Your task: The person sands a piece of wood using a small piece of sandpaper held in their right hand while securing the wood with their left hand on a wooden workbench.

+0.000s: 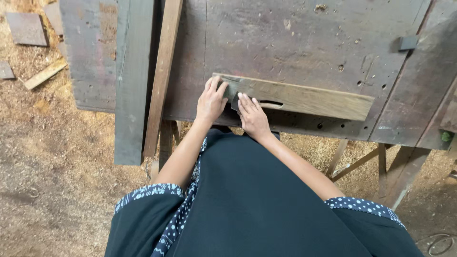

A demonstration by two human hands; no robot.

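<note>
Wooden plank (304, 97) lying flat on a worn workbench (304, 43), both hands at its near-left end.

From the head camera, the plank's long axis runs left to right and dips slightly toward the right, with a narrow slot cut near its left part. The left hand (212, 102) lies open, palm down, fingers spread over the plank's left end. The right hand (252, 116) sits just beside it at the plank's near edge, fingers pressed flat on a small dark block (235, 102) against the wood. Sawdust (57, 143) covers the floor below, and a slanted timber strip (162, 71) leans at the left.
</note>
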